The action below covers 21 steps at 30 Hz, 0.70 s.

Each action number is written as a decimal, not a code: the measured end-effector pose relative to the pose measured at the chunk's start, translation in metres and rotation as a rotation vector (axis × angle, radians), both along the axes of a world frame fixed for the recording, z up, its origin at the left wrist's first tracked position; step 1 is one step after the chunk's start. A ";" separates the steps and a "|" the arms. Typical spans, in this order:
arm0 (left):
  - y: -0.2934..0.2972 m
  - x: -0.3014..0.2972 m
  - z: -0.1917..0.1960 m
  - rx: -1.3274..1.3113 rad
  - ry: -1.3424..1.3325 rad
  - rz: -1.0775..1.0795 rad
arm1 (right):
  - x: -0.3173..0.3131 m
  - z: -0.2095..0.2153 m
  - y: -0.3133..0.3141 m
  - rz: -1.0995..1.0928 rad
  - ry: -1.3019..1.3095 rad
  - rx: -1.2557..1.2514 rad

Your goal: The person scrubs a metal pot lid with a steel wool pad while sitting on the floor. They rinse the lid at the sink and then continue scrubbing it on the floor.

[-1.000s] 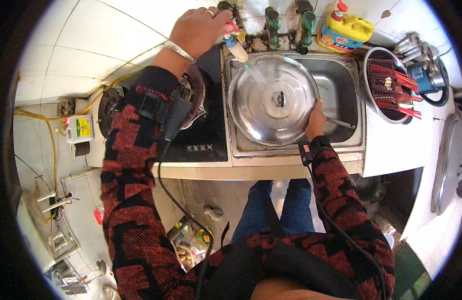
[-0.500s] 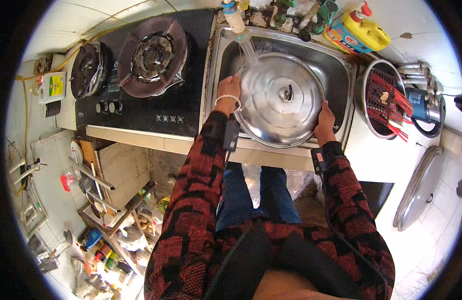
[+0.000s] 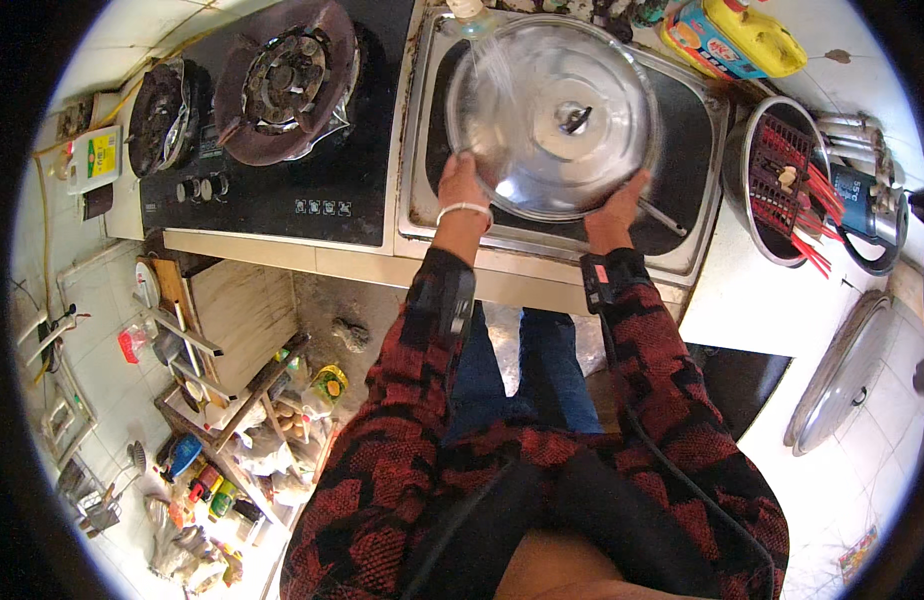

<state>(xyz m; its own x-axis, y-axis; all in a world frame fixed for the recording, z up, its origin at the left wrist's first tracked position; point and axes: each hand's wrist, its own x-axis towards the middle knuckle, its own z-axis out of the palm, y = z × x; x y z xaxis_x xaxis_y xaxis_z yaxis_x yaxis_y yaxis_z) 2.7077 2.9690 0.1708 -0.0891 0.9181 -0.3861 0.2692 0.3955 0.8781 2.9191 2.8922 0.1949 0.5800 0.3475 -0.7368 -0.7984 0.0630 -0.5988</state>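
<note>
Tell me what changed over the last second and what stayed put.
The left hand came down from the tap end of the sink and took hold of the lid's left rim, so both hands now grip it under running water. The right hand kept its hold on the right rim. The stove and basket of chopsticks stayed put.

place: home kitchen | signs: gas stove [image 3: 282, 75], steel sink [image 3: 697, 130], chopstick basket [image 3: 782, 185]

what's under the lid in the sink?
The lid, held by both hands, covers most of the sink. Only a bare basin floor shows at right; anything beneath the lid is hidden.
</note>
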 end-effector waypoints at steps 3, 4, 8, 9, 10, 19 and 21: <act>-0.015 -0.028 0.041 0.375 0.328 -0.123 | -0.019 -0.023 0.005 0.128 0.102 -0.177; -0.021 -0.036 0.056 0.335 0.234 -0.128 | -0.023 -0.032 0.006 0.142 0.173 -0.279; -0.024 -0.056 0.094 0.453 0.463 -0.266 | -0.026 -0.062 0.009 0.373 0.260 -0.206; -0.021 -0.060 0.097 0.267 0.076 -0.108 | -0.023 -0.065 0.006 0.413 0.318 -0.173; -0.022 -0.060 0.098 0.112 -0.215 0.095 | -0.017 -0.066 0.003 0.457 0.343 -0.132; 0.009 -0.008 0.090 -0.059 0.106 -0.212 | 0.051 0.059 -0.060 0.235 0.133 -0.067; 0.006 -0.003 0.101 -0.027 0.245 -0.270 | 0.047 0.090 -0.056 0.252 0.021 -0.036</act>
<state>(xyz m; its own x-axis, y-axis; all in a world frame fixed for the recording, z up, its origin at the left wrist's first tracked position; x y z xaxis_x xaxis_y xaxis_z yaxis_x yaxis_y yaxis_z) 2.7047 2.9751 0.2714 0.0623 0.9109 -0.4079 0.5680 0.3037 0.7650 2.9666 2.8358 0.2854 0.4627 0.4522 -0.7625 -0.7987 -0.1606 -0.5799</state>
